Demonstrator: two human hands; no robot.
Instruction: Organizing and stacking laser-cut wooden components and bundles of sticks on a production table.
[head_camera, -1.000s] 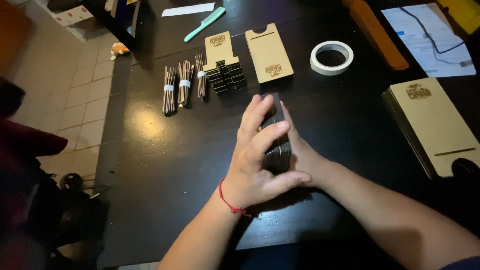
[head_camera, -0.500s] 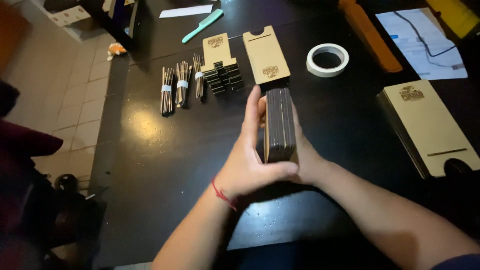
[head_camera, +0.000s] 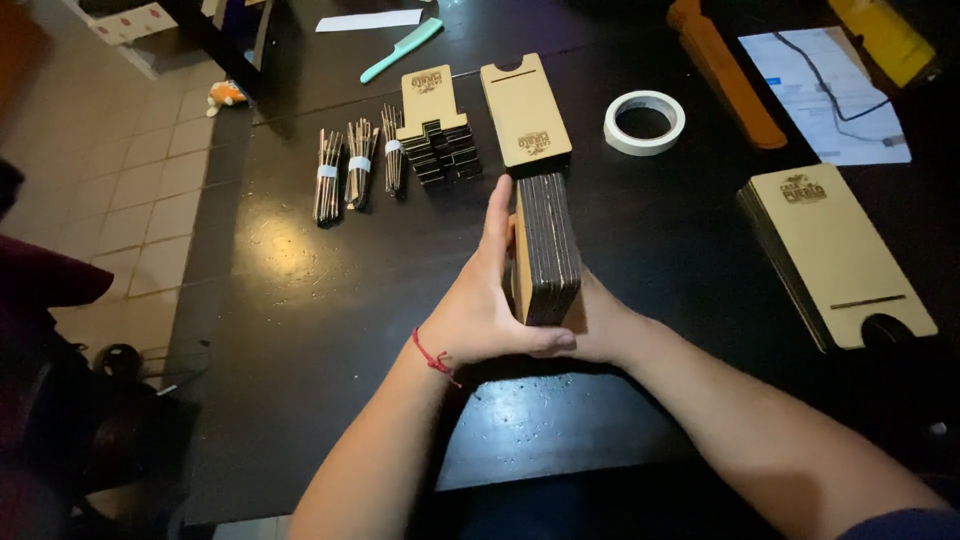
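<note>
While hands clasp flat, dark-edged plywood stack.

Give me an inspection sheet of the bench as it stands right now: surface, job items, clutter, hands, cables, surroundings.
Surface: dark table, glossy, glare patches near the front edge.
Job's things: stack of thin wooden panels held on edge between both hands, dark burnt edges facing the camera.
Clutter: flat panel, stepped pile of small pieces, three banded bundles of strips, tape roll, second panel stack, teal comb, papers.
Grippers: left hand pressed flat on the stack's left face; right hand mostly hidden behind it.
Cables: thin dark cord across the papers.
Surroundings: tiled floor, small toy lying on it.
</note>
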